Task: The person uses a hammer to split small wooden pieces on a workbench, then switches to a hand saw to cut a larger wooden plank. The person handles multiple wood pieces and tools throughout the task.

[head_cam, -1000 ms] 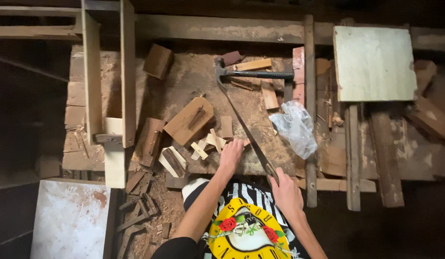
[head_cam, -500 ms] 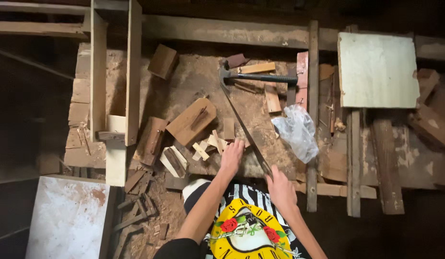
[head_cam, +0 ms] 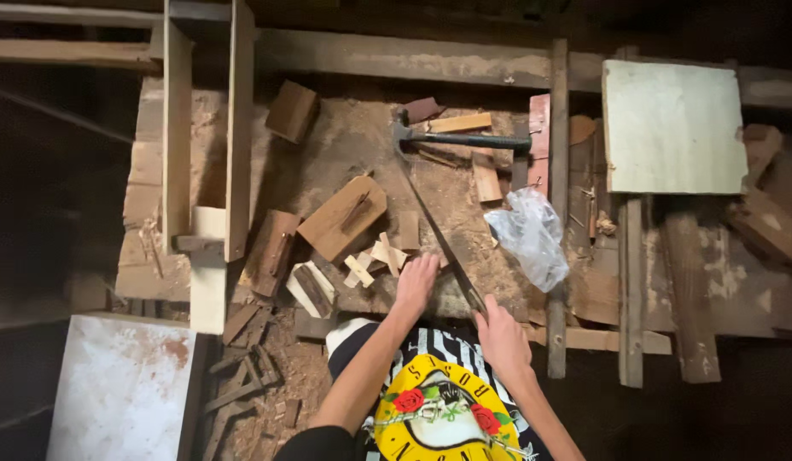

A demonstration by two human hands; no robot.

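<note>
Handsaw (head_cam: 439, 230), thin and likely whippy, runs toward 11 o'clock; the right hand (head_cam: 498, 331) is wrapped around its handle. Left hand (head_cam: 416, 283) presses flat on the wood block (head_cam: 396, 294).

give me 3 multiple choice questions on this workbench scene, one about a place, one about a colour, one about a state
1. Where does the hammer lie?
A. beyond the saw's far tip
B. on the white board at lower left
C. in the left hand

2. What colour is the square board at upper right?
A. black
B. pale whitish
C. bright red

3. What is the right hand doing?
A. resting open on the clear plastic bag
B. hanging off the bench
C. gripping the saw handle

Answers: 1 A, its head sits by the blade's far end. 2 B, it looks pale against dark wood. 3 C, fingers close around the handle while the left hand presses the wood.
</note>
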